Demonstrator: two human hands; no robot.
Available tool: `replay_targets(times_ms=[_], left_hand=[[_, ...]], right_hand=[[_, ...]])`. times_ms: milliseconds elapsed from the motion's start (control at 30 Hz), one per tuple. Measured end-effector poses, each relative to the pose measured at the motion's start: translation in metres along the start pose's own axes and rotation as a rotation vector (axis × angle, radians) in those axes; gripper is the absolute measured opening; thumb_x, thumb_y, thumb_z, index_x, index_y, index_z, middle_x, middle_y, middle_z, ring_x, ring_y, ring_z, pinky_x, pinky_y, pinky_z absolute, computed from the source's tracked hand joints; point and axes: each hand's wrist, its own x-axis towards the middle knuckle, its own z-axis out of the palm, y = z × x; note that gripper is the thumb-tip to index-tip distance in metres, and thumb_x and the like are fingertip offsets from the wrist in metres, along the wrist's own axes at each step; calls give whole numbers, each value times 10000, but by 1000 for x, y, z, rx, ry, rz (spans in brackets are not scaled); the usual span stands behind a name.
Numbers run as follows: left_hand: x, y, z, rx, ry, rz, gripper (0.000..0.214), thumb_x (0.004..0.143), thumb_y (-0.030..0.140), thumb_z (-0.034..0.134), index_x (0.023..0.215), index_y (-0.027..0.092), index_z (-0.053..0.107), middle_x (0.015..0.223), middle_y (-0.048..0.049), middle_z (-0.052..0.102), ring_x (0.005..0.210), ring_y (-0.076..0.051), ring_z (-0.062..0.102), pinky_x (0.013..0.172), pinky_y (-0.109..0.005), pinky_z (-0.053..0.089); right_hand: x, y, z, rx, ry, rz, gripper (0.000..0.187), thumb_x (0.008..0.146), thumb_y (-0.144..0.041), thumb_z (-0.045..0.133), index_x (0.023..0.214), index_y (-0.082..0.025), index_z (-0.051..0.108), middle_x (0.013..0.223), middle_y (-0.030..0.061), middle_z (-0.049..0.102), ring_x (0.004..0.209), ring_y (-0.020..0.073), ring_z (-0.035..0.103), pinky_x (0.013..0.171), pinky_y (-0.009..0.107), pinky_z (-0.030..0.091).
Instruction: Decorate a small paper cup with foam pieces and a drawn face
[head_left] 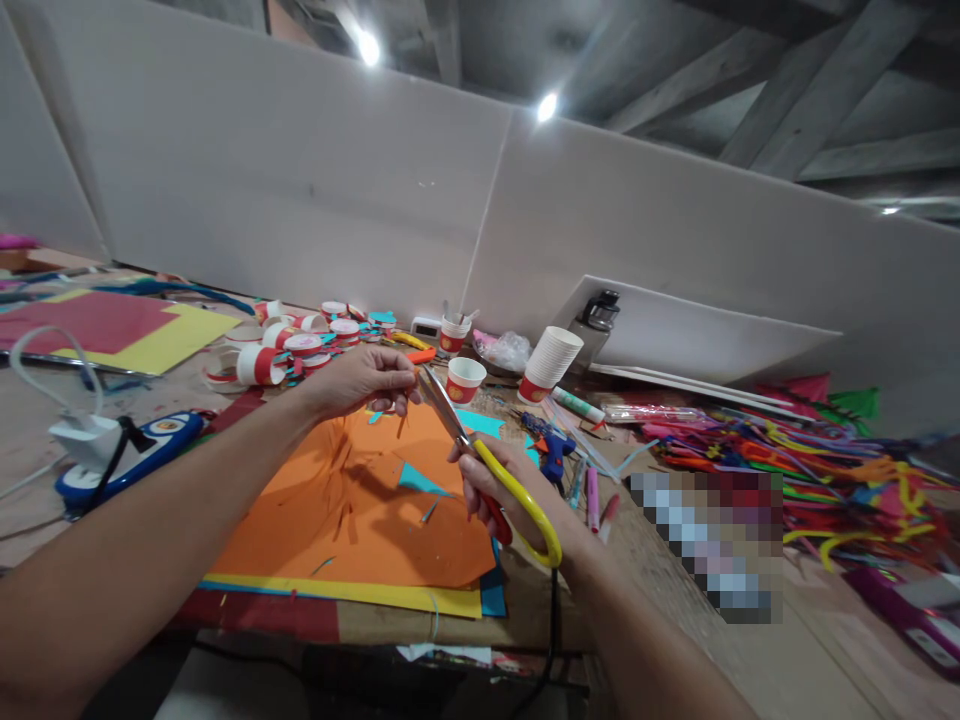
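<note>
My left hand (379, 380) is closed in a pinch on a small orange paper piece (422, 355), held above the orange paper sheet (300, 530). My right hand (499, 485) is wrapped round a pair of scissors (517, 485) with yellow and red handles. Its metal blades point up and left, with their tips at the orange piece beside my left fingers. Whether the blades touch the paper I cannot tell. A turquoise paper scrap (421, 480) lies on the orange sheet between my hands. Yellow and blue sheets show beneath its near edge.
Behind my hands stand a paper cup (466, 380) and a leaning cup stack (551, 362). Cut, decorated cups (304, 345) cluster at the back left. A blue glue gun (555, 455) and markers lie right. Colourful pipe cleaners (825, 460) pile far right. A power strip (135, 460) sits left.
</note>
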Motion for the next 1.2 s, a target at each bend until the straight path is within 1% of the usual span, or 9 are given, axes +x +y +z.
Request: replay_targets(times_ms=[167, 300, 400, 533, 667, 833, 967, 1133, 1200], left_hand=[[0, -1, -1, 105, -29, 24, 230, 765, 337, 707, 773, 124, 619, 746, -70, 721, 539, -101, 635, 406, -151, 380], [1, -1, -1, 176, -51, 33, 210, 788, 320, 677, 752, 116, 643, 691, -59, 704, 515, -90, 616, 417, -155, 381], [1, -2, -2, 196, -64, 50, 210, 789, 318, 671, 755, 111, 658, 642, -51, 690, 485, -86, 595, 414, -161, 378], [2, -3, -4, 221, -86, 66, 232, 809, 330, 649, 755, 105, 673, 614, -63, 685, 469, -80, 568, 422, -163, 371], [1, -1, -3, 226, -64, 61, 241, 797, 339, 666, 733, 108, 675, 617, -74, 686, 479, -91, 583, 423, -167, 369], [1, -1, -2, 194, -40, 52, 226, 751, 338, 716, 717, 119, 669, 654, -66, 688, 514, -110, 624, 417, -165, 372], [1, -3, -3, 207, -34, 54, 231, 765, 341, 698, 729, 114, 680, 623, -73, 681, 498, -110, 610, 411, -166, 362], [-1, 0, -2, 240, -41, 59, 223, 772, 330, 687, 729, 112, 692, 613, -77, 684, 484, -103, 596, 413, -165, 347], [-1, 0, -2, 239, -36, 47, 206, 774, 311, 685, 724, 112, 691, 614, -75, 684, 487, -101, 600, 413, -158, 337]], right_hand=[[0, 1, 2, 26, -7, 32, 431, 852, -631, 506, 955, -212, 521, 641, -54, 534, 451, 50, 474, 379, 138, 367], [0, 3, 6, 75, -17, 71, 428, 853, -624, 500, 970, -214, 527, 646, -50, 543, 428, 58, 466, 348, 149, 356], [0, 3, 8, 66, -14, 106, 445, 850, -631, 491, 1003, -215, 530, 615, -55, 539, 397, 62, 449, 335, 155, 350], [-1, 0, 9, 64, -15, 94, 453, 854, -626, 486, 1019, -207, 532, 574, -59, 529, 386, 65, 441, 336, 156, 350], [-2, -1, 11, 69, -4, 94, 443, 856, -620, 483, 1008, -206, 524, 552, -65, 525, 357, 66, 425, 323, 159, 336], [-3, -3, 13, 53, 22, 125, 390, 872, -591, 465, 954, -214, 517, 500, -79, 495, 309, 59, 369, 291, 152, 294], [-3, -5, 14, 46, 14, 124, 377, 881, -581, 448, 937, -215, 523, 486, -83, 484, 290, 53, 339, 278, 147, 273], [-2, -3, 14, 20, 15, 125, 378, 877, -581, 454, 915, -213, 533, 478, -77, 492, 294, 61, 375, 291, 151, 296], [-1, -3, 14, 10, 32, 132, 391, 869, -596, 458, 898, -213, 529, 482, -76, 493, 295, 63, 372, 289, 157, 286]])
